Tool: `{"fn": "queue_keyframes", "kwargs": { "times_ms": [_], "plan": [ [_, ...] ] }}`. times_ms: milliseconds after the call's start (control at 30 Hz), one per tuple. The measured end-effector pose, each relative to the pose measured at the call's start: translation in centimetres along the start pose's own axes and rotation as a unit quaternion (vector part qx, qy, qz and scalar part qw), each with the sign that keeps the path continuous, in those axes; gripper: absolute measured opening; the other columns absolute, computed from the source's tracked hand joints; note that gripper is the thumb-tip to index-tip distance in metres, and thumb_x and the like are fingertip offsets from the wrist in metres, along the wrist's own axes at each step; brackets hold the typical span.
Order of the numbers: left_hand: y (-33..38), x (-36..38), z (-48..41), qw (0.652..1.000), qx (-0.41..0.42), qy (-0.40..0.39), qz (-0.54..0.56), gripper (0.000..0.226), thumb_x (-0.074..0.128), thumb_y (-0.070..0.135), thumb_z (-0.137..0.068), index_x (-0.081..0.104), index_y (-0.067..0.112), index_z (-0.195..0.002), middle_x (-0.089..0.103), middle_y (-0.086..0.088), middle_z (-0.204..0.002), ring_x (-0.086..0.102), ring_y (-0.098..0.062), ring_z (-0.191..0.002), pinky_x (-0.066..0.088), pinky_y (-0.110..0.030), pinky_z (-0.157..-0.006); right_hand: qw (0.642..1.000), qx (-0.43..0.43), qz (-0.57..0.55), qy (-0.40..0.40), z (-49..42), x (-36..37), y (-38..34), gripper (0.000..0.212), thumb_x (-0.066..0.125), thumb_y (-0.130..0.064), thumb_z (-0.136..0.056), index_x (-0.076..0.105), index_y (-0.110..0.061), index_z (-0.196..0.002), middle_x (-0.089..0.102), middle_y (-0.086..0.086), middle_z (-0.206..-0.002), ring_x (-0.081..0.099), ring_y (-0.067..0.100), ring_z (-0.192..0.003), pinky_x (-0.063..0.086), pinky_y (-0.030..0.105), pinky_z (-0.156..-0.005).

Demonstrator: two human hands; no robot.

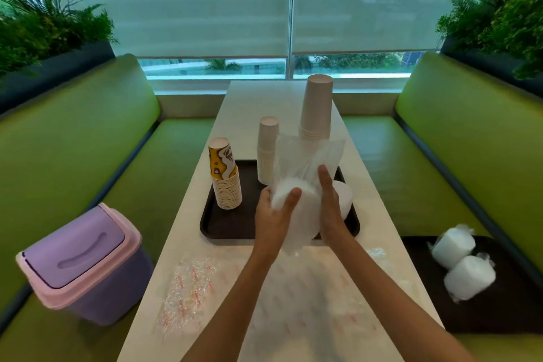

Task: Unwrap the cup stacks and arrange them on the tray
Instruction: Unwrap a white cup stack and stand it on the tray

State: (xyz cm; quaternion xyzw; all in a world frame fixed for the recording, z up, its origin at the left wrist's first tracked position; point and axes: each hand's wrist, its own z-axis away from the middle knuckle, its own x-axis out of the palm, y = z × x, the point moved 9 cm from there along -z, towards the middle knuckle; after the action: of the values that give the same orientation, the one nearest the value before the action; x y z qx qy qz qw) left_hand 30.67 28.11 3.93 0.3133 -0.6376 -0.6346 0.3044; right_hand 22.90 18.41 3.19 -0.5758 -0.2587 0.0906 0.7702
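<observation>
A white cup stack (302,209) in clear plastic wrap (308,156) is held over the dark tray (232,223) on the white table. My left hand (273,214) grips the stack's left side, thumb on its front. My right hand (330,206) lies against the stack's right side with straight fingers reaching up to the loose wrap. On the tray stand a yellow patterned cup stack (224,175), a short white stack (267,150) and a tall beige stack (317,109). Another white stack (345,197) lies behind my right hand.
A second dark tray (499,317) on the right bench holds two wrapped white stacks (454,247) (470,276). Empty wrappers (188,294) lie on the near table. A purple lidded bin (85,264) sits on the left green bench.
</observation>
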Motion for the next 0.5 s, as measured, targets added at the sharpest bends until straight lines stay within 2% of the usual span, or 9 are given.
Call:
{"fn": "queue_keyframes", "kwargs": {
  "times_ms": [100, 200, 267, 333, 367, 400, 433, 467, 500],
  "plan": [
    [-0.6, 0.7, -0.2, 0.992, -0.055, 0.075, 0.080, 0.058, 0.042, 0.054, -0.089, 0.035, 0.025, -0.138, 0.050, 0.007, -0.120, 0.051, -0.015, -0.107, 0.048, -0.031, -0.089, 0.999, -0.006, -0.004, 0.035, 0.3, -0.2, 1.0, 0.066, 0.059, -0.057, -0.083, 0.047, -0.019, -0.136, 0.060, 0.006, -0.127, 0.058, 0.025, -0.112, 0.046, 0.045, -0.101],
    [-1.8, 1.7, 0.6, 0.985, -0.084, 0.096, 0.117, 0.068, 0.030, 0.060, -0.088, 0.028, 0.023, -0.146, 0.044, 0.000, -0.137, 0.045, -0.016, -0.119, 0.041, -0.033, -0.098, 0.997, 0.004, -0.039, 0.065, 0.1, -1.2, 1.8, 0.044, 0.054, -0.047, -0.090, 0.049, -0.022, -0.125, 0.058, 0.001, -0.117, 0.056, 0.020, -0.104, 0.047, 0.037, -0.094],
    [-2.8, 2.9, 1.8, 0.991, -0.087, 0.066, 0.075, 0.085, 0.028, 0.073, -0.077, 0.027, 0.024, -0.146, 0.038, -0.002, -0.144, 0.041, -0.021, -0.128, 0.039, -0.037, -0.105, 0.995, 0.022, -0.046, 0.083, -0.4, -2.3, 2.0, 0.053, 0.054, -0.050, -0.090, 0.047, -0.019, -0.132, 0.056, 0.003, -0.119, 0.055, 0.023, -0.107, 0.047, 0.040, -0.097],
    [-3.9, 4.0, 2.9, 0.996, -0.083, -0.005, -0.026, 0.096, 0.032, 0.089, -0.065, 0.042, 0.025, -0.136, 0.039, -0.002, -0.137, 0.043, -0.021, -0.125, 0.043, -0.034, -0.102, 0.995, 0.018, -0.021, 0.091, -1.3, -3.4, 1.6, 0.058, 0.055, -0.052, -0.090, 0.047, -0.016, -0.135, 0.055, 0.003, -0.118, 0.054, 0.024, -0.109, 0.046, 0.042, -0.099],
    [-4.4, 4.3, 2.8, 0.995, -0.078, -0.041, -0.050, 0.082, 0.039, 0.086, -0.068, 0.051, 0.026, -0.123, 0.044, -0.003, -0.131, 0.047, -0.019, -0.119, 0.047, -0.029, -0.096, 0.997, 0.010, -0.007, 0.081, -1.7, -3.6, 1.1, 0.061, 0.058, -0.054, -0.088, 0.048, -0.014, -0.133, 0.057, 0.004, -0.119, 0.055, 0.024, -0.109, 0.047, 0.041, -0.099],
    [-4.2, 4.3, 2.8, 0.994, -0.088, -0.063, -0.033, 0.057, 0.046, 0.072, -0.079, 0.054, 0.026, -0.113, 0.050, -0.002, -0.123, 0.053, -0.018, -0.112, 0.050, -0.020, -0.086, 0.998, 0.000, 0.005, 0.064, -2.0, -3.7, 0.7, 0.067, 0.061, -0.058, -0.083, 0.051, -0.013, -0.132, 0.059, 0.005, -0.120, 0.057, 0.025, -0.110, 0.047, 0.042, -0.098],
    [-3.9, 3.9, 2.3, 0.994, -0.088, -0.069, -0.005, 0.040, 0.050, 0.055, -0.087, 0.053, 0.024, -0.112, 0.054, 0.001, -0.118, 0.056, -0.016, -0.107, 0.049, -0.014, -0.078, 0.999, -0.002, 0.018, 0.045, -2.3, -3.7, 0.4, 0.075, 0.063, -0.064, -0.074, 0.054, -0.014, -0.129, 0.062, 0.007, -0.121, 0.058, 0.027, -0.111, 0.047, 0.044, -0.100],
    [-3.2, 3.3, 1.5, 0.994, -0.085, -0.062, 0.010, 0.044, 0.053, 0.050, -0.088, 0.049, 0.021, -0.121, 0.054, 0.003, -0.120, 0.056, -0.014, -0.108, 0.048, -0.012, -0.076, 0.999, -0.003, 0.028, 0.023, -2.5, -3.6, 0.2, 0.079, 0.063, -0.069, -0.065, 0.057, -0.018, -0.125, 0.063, 0.008, -0.121, 0.058, 0.029, -0.112, 0.046, 0.048, -0.101],
    [-2.4, 2.6, 0.6, 0.996, -0.071, -0.048, 0.032, 0.065, 0.057, 0.054, -0.083, 0.040, 0.020, -0.136, 0.051, 0.003, -0.127, 0.054, -0.014, -0.113, 0.048, -0.015, -0.080, 0.999, 0.002, 0.039, 0.002, -2.7, -3.5, 0.4, 0.080, 0.063, -0.072, -0.058, 0.059, -0.021, -0.120, 0.064, 0.009, -0.120, 0.059, 0.030, -0.112, 0.045, 0.051, -0.102]
  ]
}}
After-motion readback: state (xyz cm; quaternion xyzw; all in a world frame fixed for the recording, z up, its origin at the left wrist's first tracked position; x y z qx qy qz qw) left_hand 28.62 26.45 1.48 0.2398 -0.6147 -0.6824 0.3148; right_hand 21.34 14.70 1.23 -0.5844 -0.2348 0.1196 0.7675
